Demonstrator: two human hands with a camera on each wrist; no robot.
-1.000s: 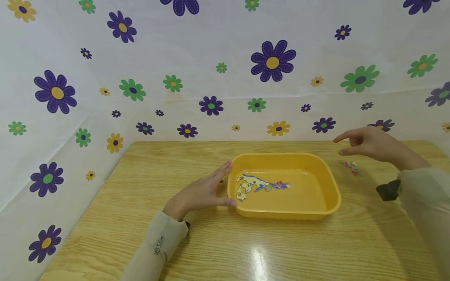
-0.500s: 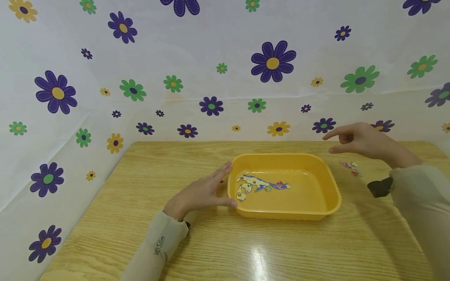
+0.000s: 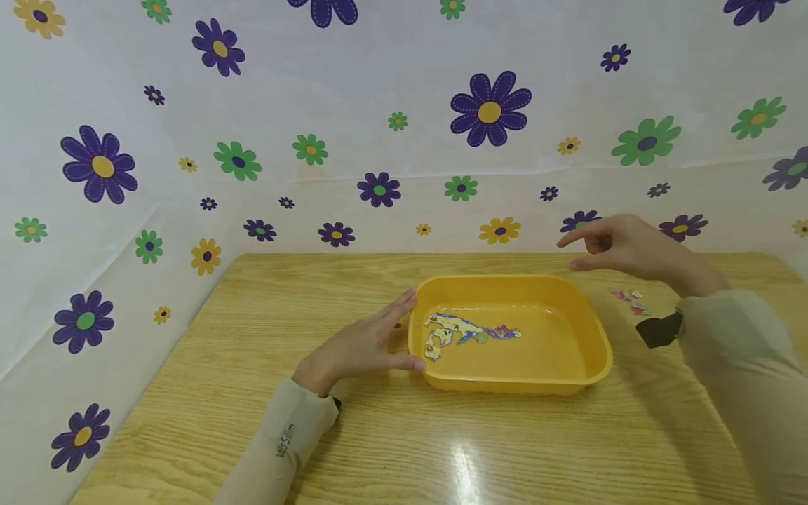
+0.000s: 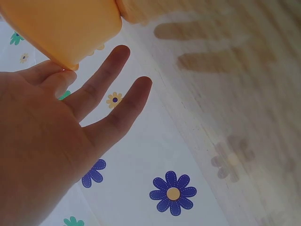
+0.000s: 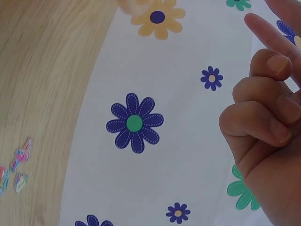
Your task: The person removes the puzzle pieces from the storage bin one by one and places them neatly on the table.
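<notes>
My left hand is at the left end of the yellow plastic tub, with its thumb on the near left corner and outstretched fingers along the far left corner. In the left wrist view, two straight fingers stand apart from the tub. Flat printed cut-out pieces lie joined in a line inside the tub. Beyond its far right corner, my right hand is raised with nothing visible in it. Its index finger and thumb stand extended and apart; the other fingers are folded toward the palm.
Several small colourful pieces lie on the wooden table right of the tub, below the right hand. A white cloth with printed flowers hangs behind and left of the table. A dark wrist strap piece hangs from the right sleeve.
My right hand has moved left and slightly up, from above the loose pieces toward the tub's far right corner. The left hand, tub and pieces have stayed where they were.
</notes>
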